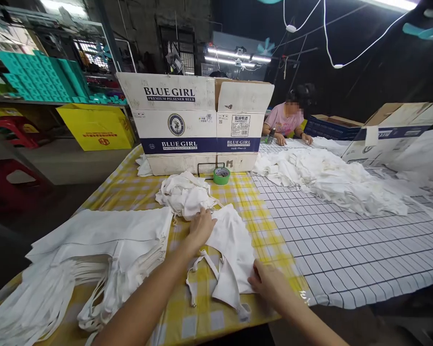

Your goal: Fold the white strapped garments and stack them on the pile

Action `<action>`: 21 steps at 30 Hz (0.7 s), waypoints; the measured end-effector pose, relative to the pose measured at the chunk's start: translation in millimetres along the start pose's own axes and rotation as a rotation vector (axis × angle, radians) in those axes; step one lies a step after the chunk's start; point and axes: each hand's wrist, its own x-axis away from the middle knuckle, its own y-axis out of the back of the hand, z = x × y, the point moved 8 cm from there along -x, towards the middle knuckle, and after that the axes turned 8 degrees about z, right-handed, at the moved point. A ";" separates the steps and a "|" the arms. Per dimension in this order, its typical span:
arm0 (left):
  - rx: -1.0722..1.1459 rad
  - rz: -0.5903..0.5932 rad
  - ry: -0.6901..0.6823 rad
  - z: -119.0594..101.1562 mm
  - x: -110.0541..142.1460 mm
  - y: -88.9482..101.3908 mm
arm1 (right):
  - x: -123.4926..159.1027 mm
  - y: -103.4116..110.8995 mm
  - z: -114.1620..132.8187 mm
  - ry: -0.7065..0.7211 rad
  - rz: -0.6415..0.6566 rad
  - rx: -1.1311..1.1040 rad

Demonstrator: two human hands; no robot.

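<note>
A white strapped garment (234, 250) lies spread on the yellow checked tablecloth in front of me, its thin straps trailing at the lower left. At its upper left edge, my left hand (202, 227) is closed on the cloth, beside a crumpled heap of white garments (185, 194). My right hand (269, 283) pinches the garment's lower right edge between thumb and fingers. Left of my forearm sits a neat stack of folded white garments (130, 230), straps hanging toward the near edge.
Behind the heap stand a large cardboard box (202, 125) and a roll of green tape (221, 176). A big pile of white garments (332, 178) covers part of the grid-patterned cloth (310, 240) at right. Across the table a person (285, 120) works near another open box (389, 134).
</note>
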 end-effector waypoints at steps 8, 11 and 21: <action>0.063 0.089 -0.124 8.6 19.4 -4.8 | 7.5 34.4 -64.9 -0.053 -0.026 -0.030; 0.081 0.157 -0.253 13.4 30.4 -3.8 | 5.8 55.3 -107.2 -0.197 -0.026 -0.012; -0.241 -0.059 -0.669 -32.2 -12.4 -22.1 | -15.5 42.1 -74.6 -0.091 -0.306 0.023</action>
